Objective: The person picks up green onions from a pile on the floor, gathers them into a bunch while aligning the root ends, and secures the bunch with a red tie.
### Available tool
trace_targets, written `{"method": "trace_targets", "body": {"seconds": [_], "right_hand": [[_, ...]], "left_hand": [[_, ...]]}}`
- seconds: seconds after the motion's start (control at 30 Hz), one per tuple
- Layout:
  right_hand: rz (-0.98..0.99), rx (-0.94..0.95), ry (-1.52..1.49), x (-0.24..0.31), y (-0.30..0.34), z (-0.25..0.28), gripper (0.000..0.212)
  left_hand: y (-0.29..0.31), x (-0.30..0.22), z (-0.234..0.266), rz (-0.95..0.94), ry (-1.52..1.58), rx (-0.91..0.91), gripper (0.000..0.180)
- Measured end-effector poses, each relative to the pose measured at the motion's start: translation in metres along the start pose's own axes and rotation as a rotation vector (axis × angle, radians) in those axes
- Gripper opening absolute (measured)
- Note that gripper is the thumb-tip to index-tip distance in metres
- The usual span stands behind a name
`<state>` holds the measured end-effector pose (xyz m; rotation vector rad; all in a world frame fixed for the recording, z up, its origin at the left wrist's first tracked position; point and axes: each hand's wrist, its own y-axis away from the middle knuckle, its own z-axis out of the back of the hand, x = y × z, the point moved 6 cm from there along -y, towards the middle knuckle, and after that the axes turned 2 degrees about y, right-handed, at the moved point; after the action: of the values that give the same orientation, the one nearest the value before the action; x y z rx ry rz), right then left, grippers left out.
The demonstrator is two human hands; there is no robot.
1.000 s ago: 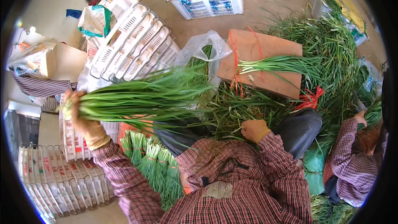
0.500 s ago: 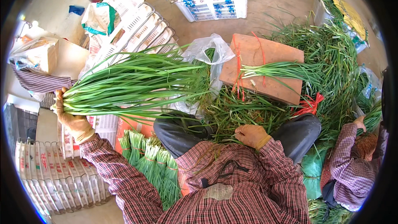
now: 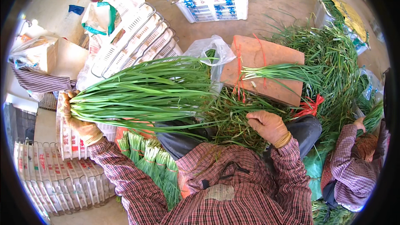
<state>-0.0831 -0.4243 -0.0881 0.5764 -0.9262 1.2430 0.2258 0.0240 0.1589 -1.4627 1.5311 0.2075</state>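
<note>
My left hand, in a tan glove, is wrapped round the pale stem ends of a big bunch of garlic chives. The long green leaves fan out to the right, over my lap. My gloved right hand hovers above my right knee with its fingers curled; whether they pinch anything is hidden. Just beyond it, a smaller bundle of chives lies on a reddish-brown block with red ties across it. Loose leaves lie heaped between my knees.
Tied chive bundles stand by my left thigh. White crates lean at the far left, others are stacked ahead. A large chive heap fills the right, beside red ties. A co-worker sits at the right edge.
My left hand has moved slightly right and nearer to me with the chive bunch. My right hand has risen from my lap, moving to the right and away from me.
</note>
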Motion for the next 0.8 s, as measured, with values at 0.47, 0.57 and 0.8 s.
{"method": "trace_targets", "body": {"seconds": [0.47,0.57,0.8], "right_hand": [[-0.025,-0.003,-0.179,0.010,-0.009,0.010,0.023],[-0.108,0.089,-0.220,0.009,-0.014,-0.007,0.023],[-0.165,0.201,-0.162,0.009,-0.029,-0.029,0.025]], "left_hand": [[-0.003,-0.060,-0.065,-0.234,-0.296,-0.044,0.039],[0.006,-0.096,-0.124,-0.422,-0.708,-0.046,0.051],[0.082,0.047,-0.215,-0.173,-1.449,0.195,0.042]]}}
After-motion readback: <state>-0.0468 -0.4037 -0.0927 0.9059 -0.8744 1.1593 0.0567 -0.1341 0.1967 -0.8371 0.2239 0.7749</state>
